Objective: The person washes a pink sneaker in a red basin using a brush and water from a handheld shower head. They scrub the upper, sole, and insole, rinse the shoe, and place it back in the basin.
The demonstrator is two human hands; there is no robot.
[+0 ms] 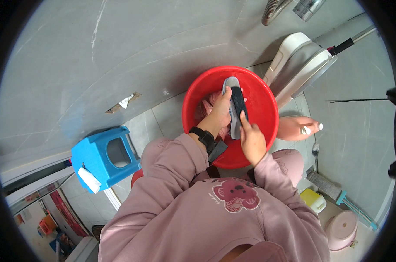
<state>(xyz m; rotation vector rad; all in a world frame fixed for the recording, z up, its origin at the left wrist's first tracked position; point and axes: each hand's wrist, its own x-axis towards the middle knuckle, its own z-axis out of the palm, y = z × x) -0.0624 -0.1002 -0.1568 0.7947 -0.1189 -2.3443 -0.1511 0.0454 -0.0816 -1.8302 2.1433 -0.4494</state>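
A round red plastic basin [272, 108] stands before me, between my knees. Over it my left hand [221, 109] grips a grey, sole-shaped piece, apparently a slipper [231, 81], tilted nearly upright in my view. My right hand [253, 140] holds the near end of a dark brush [239, 98], which lies lengthwise against the slipper's right side. The brush's underside is hidden. Pink items [214, 97] lie in the basin beneath my left hand, partly covered by it; their kind is unclear.
A blue plastic stool [90, 147] stands left by the tiled wall [136, 49]. Right of the basin are a pink bottle [291, 128] and a white-and-grey plastic fixture [299, 65]. A yellow container [311, 199], a sponge mop [327, 185] and a pink tub [343, 229] are lower right.
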